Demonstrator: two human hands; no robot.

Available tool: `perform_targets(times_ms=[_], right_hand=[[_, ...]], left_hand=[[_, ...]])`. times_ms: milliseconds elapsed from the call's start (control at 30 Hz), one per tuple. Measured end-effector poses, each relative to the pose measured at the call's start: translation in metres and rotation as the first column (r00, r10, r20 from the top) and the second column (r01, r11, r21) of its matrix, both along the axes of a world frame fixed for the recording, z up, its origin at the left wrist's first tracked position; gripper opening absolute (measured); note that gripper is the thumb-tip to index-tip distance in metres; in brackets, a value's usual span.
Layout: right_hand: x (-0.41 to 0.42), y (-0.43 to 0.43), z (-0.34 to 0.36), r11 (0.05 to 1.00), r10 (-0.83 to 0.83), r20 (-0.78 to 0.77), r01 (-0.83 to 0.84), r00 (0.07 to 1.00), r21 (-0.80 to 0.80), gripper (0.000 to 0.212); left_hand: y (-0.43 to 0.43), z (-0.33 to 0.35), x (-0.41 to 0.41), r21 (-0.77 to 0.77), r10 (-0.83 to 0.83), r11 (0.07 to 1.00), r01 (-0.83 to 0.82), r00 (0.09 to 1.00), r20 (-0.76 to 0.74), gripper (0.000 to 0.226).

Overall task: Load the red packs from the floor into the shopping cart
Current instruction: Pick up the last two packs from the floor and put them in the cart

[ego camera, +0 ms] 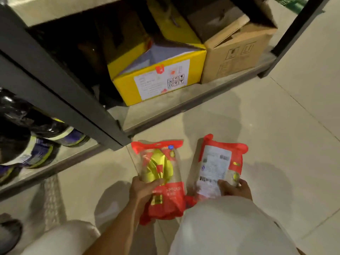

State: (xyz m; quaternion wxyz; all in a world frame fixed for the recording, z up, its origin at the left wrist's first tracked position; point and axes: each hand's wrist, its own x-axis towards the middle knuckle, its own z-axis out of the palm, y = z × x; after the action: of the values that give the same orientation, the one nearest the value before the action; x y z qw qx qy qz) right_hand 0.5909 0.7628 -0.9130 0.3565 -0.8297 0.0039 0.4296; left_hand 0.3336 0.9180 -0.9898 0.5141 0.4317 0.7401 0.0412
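Pale tiled floor [276, 135] runs under me, and dark metal shelving [55, 89] stands ahead and to my left. On its lowest board to the front sit two boxes side by side and touching: one yellow box [160, 80] with a white label on its near face, and one brown cardboard box [237, 52] to its right with a flap hanging loose. On the low shelf at the left lie several dark bottles [36, 144] with purple and yellow labels, too blurred for me to count. I have two red packs, one in each hand, held side by side over the floor just in front of my knees; I cannot tell whether their lower ends touch the tiles. My left hand [143, 190] grips the left pack [161, 162] at its left edge, thumb across the front, where a clear window shows something gold. My right hand [235, 188] grips the right pack [217, 162] at its right edge, thumb pressed on the white printed label of its back face. The two packs lie close together, their tops pointing toward the shelving. My right knee [230, 227], in pale cloth, covers the bottom of the right pack
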Motion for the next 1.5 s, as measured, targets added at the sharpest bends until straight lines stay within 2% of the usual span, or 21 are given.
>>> perform_targets(times_ms=[133, 267, 367, 467, 567, 667, 733, 800, 900, 1033, 1167, 1233, 1333, 1400, 1500], right_hand=[[-0.002, -0.008, 0.059, 0.997, -0.055, 0.115, 0.060, 0.992, -0.043, 0.045], [0.005, -0.009, 0.190, 1.000, -0.009, 0.210, 0.011, 0.978, -0.010, 0.065], [-0.001, -0.002, 0.325, 0.998, -0.002, 0.235, -0.014, 0.972, 0.069, 0.062], [-0.029, 0.001, 0.481, 0.984, 0.048, 0.220, -0.085, 0.974, 0.160, 0.053], [-0.065, 0.001, 0.627, 0.946, 0.112, 0.265, -0.184, 0.958, 0.267, 0.049], [-0.102, 0.006, 0.746, 0.878, 0.177, 0.320, -0.296, 0.931, 0.375, 0.057], [-0.129, 0.007, 0.806, 0.815, 0.221, 0.342, -0.365, 0.913, 0.450, 0.052], [-0.159, 0.005, 0.852, 0.734, 0.275, 0.353, -0.432, 0.894, 0.523, 0.056], [-0.204, -0.001, 0.894, 0.596, 0.396, 0.346, -0.524, 0.851, 0.608, 0.067], [-0.264, -0.012, 0.921, 0.422, 0.571, 0.289, -0.577, 0.768, 0.699, 0.065], [-0.328, -0.031, 0.940, 0.285, 0.682, 0.275, -0.592, 0.678, 0.754, 0.065], [-0.361, -0.044, 0.949, 0.231, 0.734, 0.289, -0.626, 0.615, 0.745, 0.068], [-0.403, -0.066, 0.961, 0.163, 0.794, 0.291, -0.648, 0.534, 0.744, 0.072], [-0.430, -0.078, 0.971, 0.117, 0.825, 0.307, -0.675, 0.474, 0.728, 0.069], [-0.470, -0.088, 0.976, 0.083, 0.846, 0.320, -0.699, 0.426, 0.711, 0.071]], left_hand=[[-0.014, 0.084, 0.004, 0.060, 0.003, 0.998, -0.001, 0.999, -0.034, 0.070], [-0.027, 0.222, -0.008, 0.163, -0.030, 0.986, 0.034, 0.999, -0.027, 0.073], [-0.035, 0.360, -0.027, 0.198, 0.024, 0.979, -0.043, 0.995, 0.099, 0.069], [-0.047, 0.520, -0.056, 0.243, 0.150, 0.947, -0.210, 0.959, 0.241, 0.065], [-0.051, 0.674, -0.094, 0.345, 0.207, 0.890, -0.299, 0.938, 0.280, 0.058], [-0.054, 0.804, -0.133, 0.460, 0.216, 0.813, -0.357, 0.919, 0.330, 0.058], [-0.061, 0.871, -0.163, 0.530, 0.219, 0.756, -0.384, 0.912, 0.348, 0.060], [-0.080, 0.925, -0.197, 0.563, 0.242, 0.709, -0.424, 0.897, 0.371, 0.065], [-0.126, 0.982, -0.244, 0.589, 0.343, 0.612, -0.528, 0.848, 0.403, 0.076], [-0.211, 1.028, -0.300, 0.660, 0.487, 0.434, -0.614, 0.776, 0.402, 0.062], [-0.294, 1.061, -0.349, 0.751, 0.592, 0.288, -0.594, 0.727, 0.348, 0.057], [-0.324, 1.078, -0.368, 0.759, 0.639, 0.232, -0.609, 0.683, 0.353, 0.058], [-0.366, 1.085, -0.398, 0.754, 0.677, 0.144, -0.641, 0.619, 0.398, 0.076], [-0.387, 1.085, -0.421, 0.733, 0.712, 0.081, -0.675, 0.554, 0.432, 0.079], [-0.412, 1.081, -0.458, 0.720, 0.732, 0.042, -0.693, 0.512, 0.450, 0.084]])
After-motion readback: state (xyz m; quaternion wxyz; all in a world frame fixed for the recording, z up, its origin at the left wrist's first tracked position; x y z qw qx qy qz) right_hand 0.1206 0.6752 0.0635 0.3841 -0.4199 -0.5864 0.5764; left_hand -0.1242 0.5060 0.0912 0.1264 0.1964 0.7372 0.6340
